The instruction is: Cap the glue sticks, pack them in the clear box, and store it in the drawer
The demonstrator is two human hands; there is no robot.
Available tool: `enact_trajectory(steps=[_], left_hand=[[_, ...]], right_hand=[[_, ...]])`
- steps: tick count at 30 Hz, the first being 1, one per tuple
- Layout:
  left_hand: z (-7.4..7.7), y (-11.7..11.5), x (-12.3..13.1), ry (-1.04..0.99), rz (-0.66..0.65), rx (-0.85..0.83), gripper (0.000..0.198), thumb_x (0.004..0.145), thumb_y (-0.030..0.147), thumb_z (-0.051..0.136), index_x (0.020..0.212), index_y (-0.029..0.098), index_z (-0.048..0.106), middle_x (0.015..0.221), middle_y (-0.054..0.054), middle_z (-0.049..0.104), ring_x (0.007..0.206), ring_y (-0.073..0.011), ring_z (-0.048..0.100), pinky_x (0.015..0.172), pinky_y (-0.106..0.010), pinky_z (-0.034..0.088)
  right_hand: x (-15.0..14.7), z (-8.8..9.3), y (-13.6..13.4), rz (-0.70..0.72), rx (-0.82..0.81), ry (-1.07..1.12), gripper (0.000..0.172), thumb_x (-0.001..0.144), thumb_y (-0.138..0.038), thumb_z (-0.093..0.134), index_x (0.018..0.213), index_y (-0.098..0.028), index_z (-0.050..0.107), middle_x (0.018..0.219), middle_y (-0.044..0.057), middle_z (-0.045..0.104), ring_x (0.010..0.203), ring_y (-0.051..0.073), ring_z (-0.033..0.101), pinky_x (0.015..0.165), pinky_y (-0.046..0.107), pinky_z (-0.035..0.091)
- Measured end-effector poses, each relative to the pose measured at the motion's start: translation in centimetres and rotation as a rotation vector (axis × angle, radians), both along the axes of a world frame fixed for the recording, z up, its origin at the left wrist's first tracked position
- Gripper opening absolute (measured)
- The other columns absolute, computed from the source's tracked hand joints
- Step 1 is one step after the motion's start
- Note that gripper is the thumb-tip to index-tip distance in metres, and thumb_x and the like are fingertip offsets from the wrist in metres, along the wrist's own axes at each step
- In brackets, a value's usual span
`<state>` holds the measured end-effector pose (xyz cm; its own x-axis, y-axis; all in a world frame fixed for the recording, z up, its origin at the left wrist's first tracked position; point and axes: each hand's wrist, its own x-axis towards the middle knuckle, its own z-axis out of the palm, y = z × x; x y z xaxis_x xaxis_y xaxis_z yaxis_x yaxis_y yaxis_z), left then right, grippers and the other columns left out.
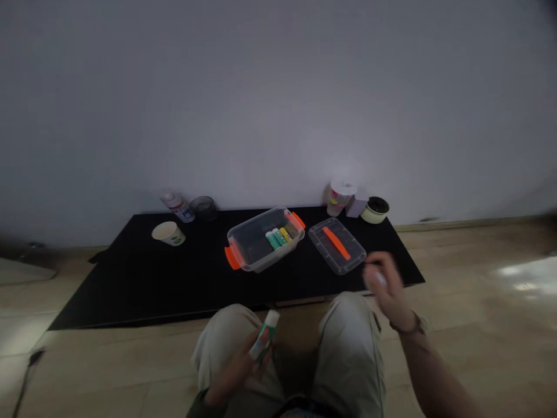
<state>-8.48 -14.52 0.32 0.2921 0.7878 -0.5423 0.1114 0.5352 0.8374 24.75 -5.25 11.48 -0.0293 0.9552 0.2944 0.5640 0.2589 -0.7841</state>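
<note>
Over my left thigh, my left hand (243, 363) is closed round a green and white glue stick (264, 337), its white end pointing up. My right hand (385, 284) is raised off the table's front right edge, blurred, with curled fingers. A small whitish spot shows at its fingers, too smeared to name. Nearest to that hand lies a clear lid (324, 247) with an orange handle (336, 242). Left of the lid stands an open clear plastic box (256, 268) with orange clips. Inside it, green tubes (275, 239) and a yellow tube (285, 234) lie at the right end.
On the black table (174, 284), a paper cup (167, 233), a bottle (179, 208) and a dark round container (203, 207) stand left. At the back right are a lidded cup (339, 199), a pale box (357, 205) and a cream bowl (374, 213). A wall rises behind.
</note>
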Motion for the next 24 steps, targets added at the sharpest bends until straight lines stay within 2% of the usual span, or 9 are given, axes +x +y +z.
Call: enact_trajectory(steps=[2,5,8,10,12,14,19,22,24], left_hand=[[0.1,3.2,1.4,0.093,-0.009,0.204,0.062,0.081,0.082,0.039,0.082,0.021,0.051,0.065,0.003,0.048,0.058,-0.0125,0.043,0.057,-0.026,0.038],[0.6,8.7,3.9,0.393,-0.127,0.453,0.039,0.093,0.057,0.041,0.095,0.02,0.054,0.078,-0.001,0.059,0.072,-0.016,0.056,0.07,-0.028,0.044],[0.8,13.4,5.3,0.671,-0.275,0.627,0.031,0.096,0.043,0.04,0.099,0.017,0.056,0.099,-0.01,0.064,0.092,-0.0222,0.062,0.085,-0.033,0.046],[0.7,15.7,5.4,0.773,-0.322,0.712,0.031,0.097,0.041,0.042,0.107,0.015,0.057,0.118,-0.014,0.062,0.106,-0.0251,0.061,0.092,-0.035,0.046],[0.6,17.2,5.1,0.833,-0.317,0.759,0.033,0.097,0.04,0.042,0.115,0.015,0.056,0.126,-0.015,0.061,0.113,-0.0255,0.06,0.095,-0.035,0.045],[0.5,18.1,4.5,0.877,-0.295,0.78,0.034,0.098,0.039,0.041,0.118,0.015,0.055,0.123,-0.014,0.063,0.114,-0.0252,0.06,0.096,-0.034,0.045],[-0.1,19.1,3.4,1.026,-0.206,0.791,0.037,0.099,0.041,0.04,0.113,0.013,0.059,0.117,-0.014,0.064,0.109,-0.0266,0.061,0.093,-0.036,0.047],[-1.0,19.4,3.5,1.083,-0.219,0.781,0.037,0.098,0.043,0.044,0.113,0.013,0.06,0.122,-0.014,0.061,0.108,-0.0264,0.06,0.09,-0.036,0.047],[-1.8,19.6,3.7,1.106,-0.259,0.782,0.036,0.096,0.043,0.048,0.113,0.014,0.061,0.123,-0.014,0.061,0.11,-0.0269,0.059,0.089,-0.036,0.048]], right_hand=[[-1.3,-2.0,3.9,0.094,-0.132,-0.245,0.022,0.091,-0.039,0.055,0.104,-0.021,0.055,0.072,0.0,0.057,0.062,0.015,0.055,0.059,0.026,0.041],[-4.2,-6.6,9.3,0.177,-0.362,-0.577,0.022,0.086,-0.037,0.065,0.097,-0.018,0.061,0.089,0.005,0.068,0.083,0.019,0.064,0.071,0.027,0.044],[-5.8,-10.3,12.5,0.206,-0.484,-0.691,0.023,0.089,-0.03,0.063,0.109,-0.019,0.064,0.11,0.008,0.07,0.102,0.02,0.065,0.082,0.026,0.045],[-6.1,-11.6,13.6,0.195,-0.5,-0.713,0.025,0.092,-0.029,0.06,0.114,-0.019,0.065,0.117,0.01,0.069,0.108,0.021,0.065,0.084,0.027,0.045],[-5.9,-12.2,14.0,0.158,-0.508,-0.733,0.028,0.094,-0.032,0.056,0.118,-0.018,0.064,0.12,0.013,0.068,0.11,0.024,0.065,0.085,0.03,0.046],[-5.6,-12.4,14.3,0.118,-0.521,-0.754,0.034,0.096,-0.036,0.054,0.122,-0.016,0.062,0.121,0.016,0.067,0.11,0.027,0.065,0.085,0.032,0.047],[-5.7,-12.5,14.8,0.076,-0.497,-0.795,0.045,0.097,-0.044,0.051,0.131,-0.016,0.054,0.123,0.017,0.065,0.108,0.028,0.066,0.085,0.033,0.048],[-6.7,-11.3,15.6,0.058,-0.38,-0.779,0.044,0.097,-0.041,0.05,0.134,-0.016,0.051,0.127,0.015,0.062,0.106,0.026,0.065,0.083,0.031,0.048],[-8.0,-9.6,16.2,0.034,-0.246,-0.718,0.039,0.1,-0.037,0.044,0.132,-0.017,0.053,0.124,0.013,0.063,0.104,0.024,0.065,0.083,0.03,0.048]])
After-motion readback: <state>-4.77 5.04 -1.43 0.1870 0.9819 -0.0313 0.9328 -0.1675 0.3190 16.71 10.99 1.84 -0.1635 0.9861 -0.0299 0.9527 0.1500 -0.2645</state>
